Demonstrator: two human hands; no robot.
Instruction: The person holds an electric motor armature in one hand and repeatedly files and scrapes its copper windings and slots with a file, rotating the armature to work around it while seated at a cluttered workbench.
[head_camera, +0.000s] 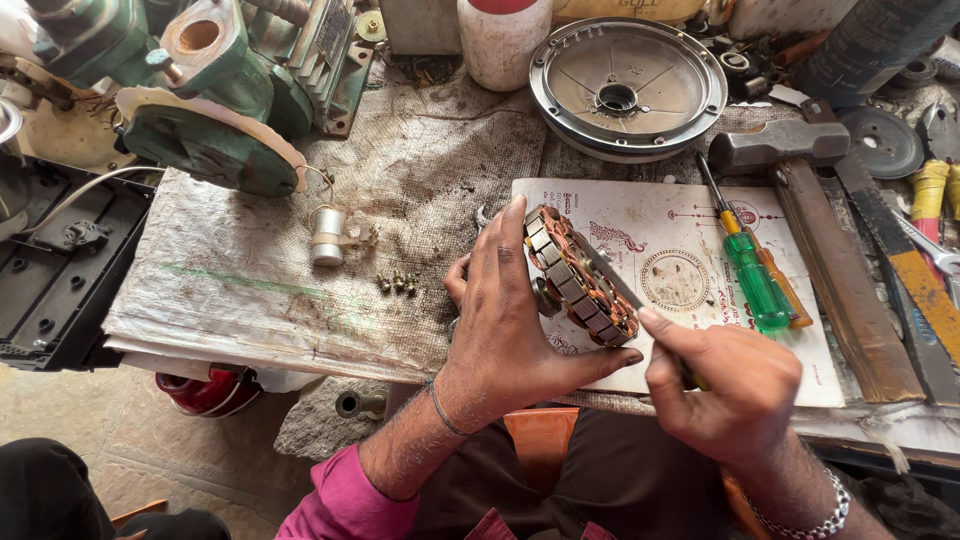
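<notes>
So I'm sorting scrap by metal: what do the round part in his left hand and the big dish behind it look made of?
The stator: stacked grey steel plates with reddish copper windings, apparently. The round cover: bare silvery cast metal, dull and dusty, possibly aluminium.

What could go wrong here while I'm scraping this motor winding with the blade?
The thin blade points toward the left hand gripping the wound stator; a slip could cut those fingers. The edge could also nick the copper windings. The small brass screws lie loose on the cloth and could easily be knocked off and lost.
</notes>
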